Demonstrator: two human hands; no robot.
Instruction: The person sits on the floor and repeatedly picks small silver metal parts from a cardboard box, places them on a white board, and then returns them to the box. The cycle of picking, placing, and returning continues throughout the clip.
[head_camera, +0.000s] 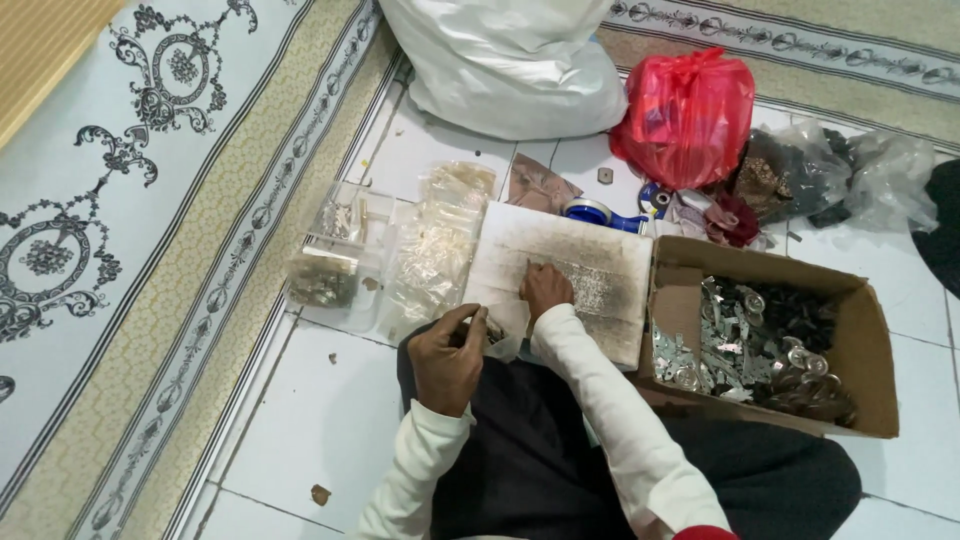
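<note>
I sit on a tiled floor with a stained white board in front of my knees. My right hand rests on the board, fingertips pinched at a patch of tiny silvery pieces. My left hand hovers at the board's near left corner, fingers curled around a small clear plastic bag that seems to hold small pieces. Both arms wear white sleeves.
An open cardboard box of shiny metal bits stands to the right. Clear packets lie left of the board. Behind are a white sack, a red plastic bag, a blue tape dispenser and dark bags. A patterned carpet runs along the left.
</note>
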